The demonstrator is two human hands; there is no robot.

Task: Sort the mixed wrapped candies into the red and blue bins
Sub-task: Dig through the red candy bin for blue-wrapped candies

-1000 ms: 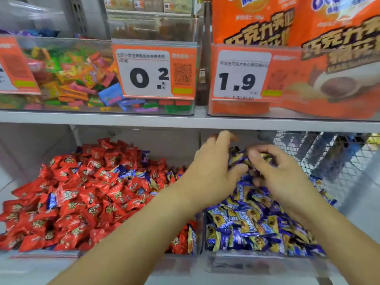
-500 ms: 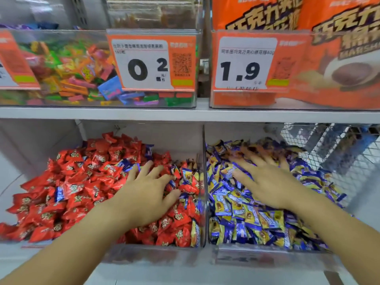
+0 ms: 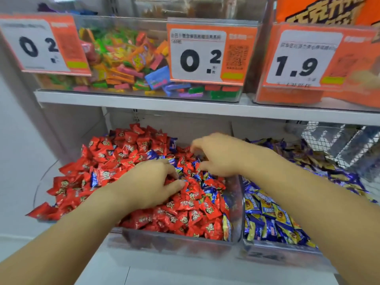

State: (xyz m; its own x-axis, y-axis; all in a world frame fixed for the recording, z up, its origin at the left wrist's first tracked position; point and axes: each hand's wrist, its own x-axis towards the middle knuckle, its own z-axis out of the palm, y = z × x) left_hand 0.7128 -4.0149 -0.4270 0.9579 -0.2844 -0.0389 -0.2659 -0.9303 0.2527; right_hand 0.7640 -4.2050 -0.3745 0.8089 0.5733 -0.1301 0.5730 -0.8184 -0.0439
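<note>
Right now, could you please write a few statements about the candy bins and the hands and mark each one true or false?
1. Both hands are over the clear plastic bin of red wrapped candies. True: the left hand and the right hand are both there.
2. The red bin holds only red candies. False: several blue wrapped candies lie mixed in.
3. The clear plastic bin of blue and yellow wrapped candies stands right of the red bin. True.
4. The white price label above the red bin reads 1.9. False: it reads 0.2.
5. The right hand rests in the blue bin. False: only its forearm crosses over it.
</note>
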